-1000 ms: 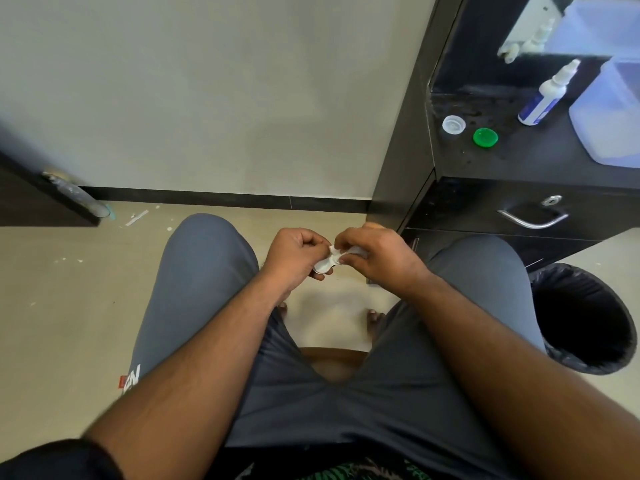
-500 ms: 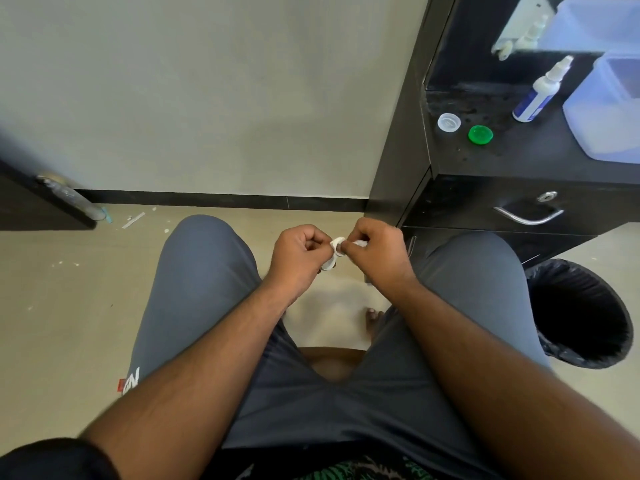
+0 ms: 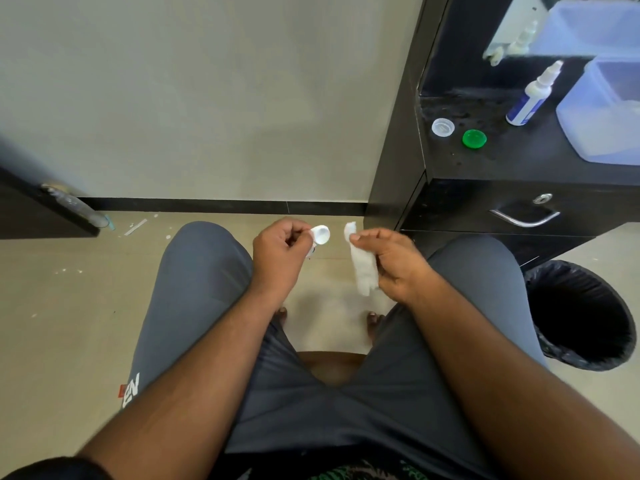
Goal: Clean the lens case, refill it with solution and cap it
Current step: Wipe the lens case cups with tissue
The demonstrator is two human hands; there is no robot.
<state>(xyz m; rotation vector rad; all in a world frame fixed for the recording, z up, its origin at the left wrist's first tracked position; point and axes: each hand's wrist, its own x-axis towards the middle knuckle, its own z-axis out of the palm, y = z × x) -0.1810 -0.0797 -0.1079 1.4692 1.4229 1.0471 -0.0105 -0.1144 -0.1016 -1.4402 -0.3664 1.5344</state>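
Note:
My left hand (image 3: 280, 251) pinches the white lens case (image 3: 320, 234) above my knees, one round well facing up. A little to its right, my right hand (image 3: 391, 261) holds a folded white tissue (image 3: 362, 268) that hangs down from the fingers. Case and tissue are apart. On the black cabinet top (image 3: 512, 161) lie a white cap (image 3: 443, 127) and a green cap (image 3: 474, 138). The solution bottle (image 3: 531, 97), white with a blue label, stands behind them.
A translucent blue plastic tub (image 3: 606, 109) sits at the cabinet's right end. Below the top is a drawer with a metal handle (image 3: 524, 218). A black-lined waste bin (image 3: 581, 317) stands on the floor by my right knee. A dark door with a handle (image 3: 72, 206) is at the left.
My hands were together with the tissue pressed into the case. They have since drawn apart: the left keeps the case, the right has pulled the tissue away to the right.

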